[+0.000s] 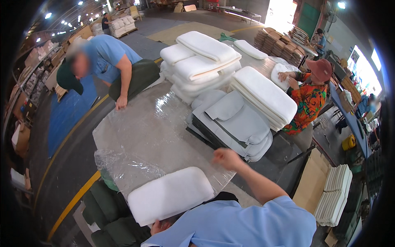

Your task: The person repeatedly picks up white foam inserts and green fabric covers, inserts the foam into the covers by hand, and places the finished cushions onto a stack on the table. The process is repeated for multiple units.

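A white foam pad (170,193) lies slantwise at the near edge of the plastic-covered table (140,127). At its lower edge my left hand (159,226) grips it, the fingers partly hidden beneath. Dark fabric shows between the pad and my body. My right hand (227,159) is raised over the table with its fingers curled in, and nothing shows in them. Just beyond it sits a stack of grey fabric covers (234,119), with darker pieces under them. Tall piles of folded white padding (201,61) and flat white pads (265,94) stand behind the covers.
Across the table at left, a co-worker (111,61) in a blue shirt leans over a dark green cushion (138,80). Another person (310,90) in a patterned shirt handles a white pad at right. Dark green cushions (107,210) and stacked white pieces (335,193) flank me.
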A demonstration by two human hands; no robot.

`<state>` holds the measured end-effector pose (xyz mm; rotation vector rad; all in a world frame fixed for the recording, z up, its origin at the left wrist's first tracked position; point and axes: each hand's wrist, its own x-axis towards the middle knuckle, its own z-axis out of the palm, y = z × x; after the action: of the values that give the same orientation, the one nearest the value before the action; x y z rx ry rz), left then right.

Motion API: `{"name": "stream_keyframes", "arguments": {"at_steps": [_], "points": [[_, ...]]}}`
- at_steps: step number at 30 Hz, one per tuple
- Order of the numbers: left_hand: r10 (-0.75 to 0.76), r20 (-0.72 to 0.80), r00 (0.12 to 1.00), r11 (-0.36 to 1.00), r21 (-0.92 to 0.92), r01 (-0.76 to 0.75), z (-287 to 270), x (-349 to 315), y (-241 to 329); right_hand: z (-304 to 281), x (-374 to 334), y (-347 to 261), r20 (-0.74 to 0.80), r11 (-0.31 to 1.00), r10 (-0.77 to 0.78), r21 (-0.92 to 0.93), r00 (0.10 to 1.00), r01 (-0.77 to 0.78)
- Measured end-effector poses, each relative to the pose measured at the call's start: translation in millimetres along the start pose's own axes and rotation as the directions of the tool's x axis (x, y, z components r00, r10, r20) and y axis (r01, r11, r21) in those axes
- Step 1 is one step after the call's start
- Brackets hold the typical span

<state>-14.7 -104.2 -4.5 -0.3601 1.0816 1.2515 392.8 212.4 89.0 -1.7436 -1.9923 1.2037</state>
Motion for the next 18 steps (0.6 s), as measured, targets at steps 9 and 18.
{"name": "stream_keyframes", "arguments": {"at_steps": [9, 18], "points": [[0.292, -0.151, 0.945, 0.797, 0.584, -0.153, -27, -18, 26, -79, 68, 36, -0.519, 0.899, -0.134, -0.422, 0.844, -0.116], [0.348, -0.132, 0.928, 0.861, 0.437, -0.261, 7, -27, -8, -78, 89, 41, -0.341, 0.79, -0.31, -0.612, 0.887, 0.041]]}}
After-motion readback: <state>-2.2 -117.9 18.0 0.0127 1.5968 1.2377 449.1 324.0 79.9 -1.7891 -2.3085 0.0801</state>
